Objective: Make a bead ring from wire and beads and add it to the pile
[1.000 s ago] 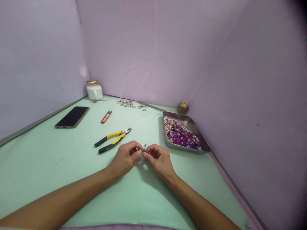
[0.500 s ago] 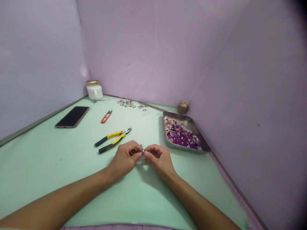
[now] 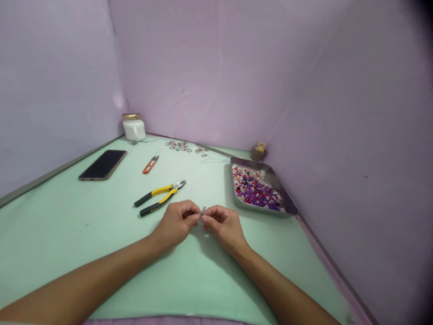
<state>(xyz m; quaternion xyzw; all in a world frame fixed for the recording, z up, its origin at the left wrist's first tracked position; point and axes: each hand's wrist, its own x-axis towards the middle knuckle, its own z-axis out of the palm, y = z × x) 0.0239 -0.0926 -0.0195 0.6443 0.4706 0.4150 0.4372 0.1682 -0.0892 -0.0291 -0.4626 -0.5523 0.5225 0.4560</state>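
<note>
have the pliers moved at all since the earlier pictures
No. Judged against the tray, the pliers lie in the same place and at the same angle; the tiny shift in the picture is shared by both.

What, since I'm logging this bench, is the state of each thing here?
Left hand: pinching small shiny piece
Right hand: pinching likewise
Pliers: handles spread
Snips: lying unheld
Phone: screen dark
Jar: upright, lidded
Tray: uncovered, holding beads
Beaded rings: lying loose
Brown object: unclear
</note>
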